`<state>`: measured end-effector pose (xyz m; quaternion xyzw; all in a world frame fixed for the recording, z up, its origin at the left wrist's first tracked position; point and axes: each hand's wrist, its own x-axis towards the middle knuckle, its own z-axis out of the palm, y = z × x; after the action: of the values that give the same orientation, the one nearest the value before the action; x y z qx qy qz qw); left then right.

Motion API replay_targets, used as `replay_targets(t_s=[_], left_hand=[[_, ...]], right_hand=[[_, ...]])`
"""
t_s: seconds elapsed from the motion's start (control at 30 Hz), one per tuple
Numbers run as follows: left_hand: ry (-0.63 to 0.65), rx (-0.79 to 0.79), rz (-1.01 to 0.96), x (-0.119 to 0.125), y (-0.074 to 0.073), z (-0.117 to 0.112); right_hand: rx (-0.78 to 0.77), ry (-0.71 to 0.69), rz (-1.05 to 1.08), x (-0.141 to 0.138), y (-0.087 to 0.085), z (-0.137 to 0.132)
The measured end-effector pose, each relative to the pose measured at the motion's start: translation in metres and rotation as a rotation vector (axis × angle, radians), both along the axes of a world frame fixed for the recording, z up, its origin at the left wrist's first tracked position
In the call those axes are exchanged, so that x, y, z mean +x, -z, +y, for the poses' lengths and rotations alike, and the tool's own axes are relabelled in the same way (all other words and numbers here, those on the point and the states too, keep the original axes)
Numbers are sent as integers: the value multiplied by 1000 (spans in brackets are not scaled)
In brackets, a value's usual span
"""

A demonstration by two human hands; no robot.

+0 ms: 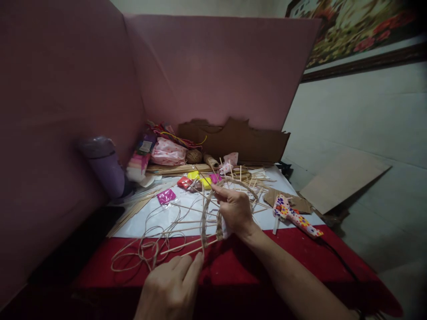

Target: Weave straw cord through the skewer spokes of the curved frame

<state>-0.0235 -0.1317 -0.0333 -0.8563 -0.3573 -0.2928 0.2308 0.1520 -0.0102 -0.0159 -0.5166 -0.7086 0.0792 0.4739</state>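
Note:
My left hand (173, 284) is low in the middle, its thumb and forefinger pinched on a strand of jute twine (203, 231) that runs up to a frame of thin wooden sticks (213, 213). My right hand (235, 209) grips that twine-wrapped stick frame from the right, fingers closed on its upper part. Loose twine (147, 246) lies coiled to the left on the red cloth (233, 266) and the white sheet (150, 222).
A patterned glue gun (295, 216) lies at the right on the sheet. At the back are a twine ball (194, 156), a pink bag (168, 152), small coloured packets (166, 196), loose sticks and brown cardboard (233, 142). A purple bottle (105, 166) stands left. Pink boards wall the table.

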Motion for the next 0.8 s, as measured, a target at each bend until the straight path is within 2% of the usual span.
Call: replay_targets(t_s=[0.13,0.33,0.4,0.53,0.7,0.73,0.8], left_hand=[[88,-102,-168,8,8,5],[239,-681,-480,12,2,6],[246,-792,-565,11,2,7],[242,-837,-642,11,10,12],[236,-800,-704,11,20,17],[230,-799,-714,11,20,17],[225,-801,-732,10,20,18]], right_hand=[[-30,-9,-27,-1,0,-1],[-30,-4,-41,-2,1,0],[-28,5,-55,-2,2,1],[-27,24,-127,-3,5,2],[43,60,-277,-1,0,-3],[66,18,-296,-1,-3,-5],[91,-180,-345,2,-10,-11]])
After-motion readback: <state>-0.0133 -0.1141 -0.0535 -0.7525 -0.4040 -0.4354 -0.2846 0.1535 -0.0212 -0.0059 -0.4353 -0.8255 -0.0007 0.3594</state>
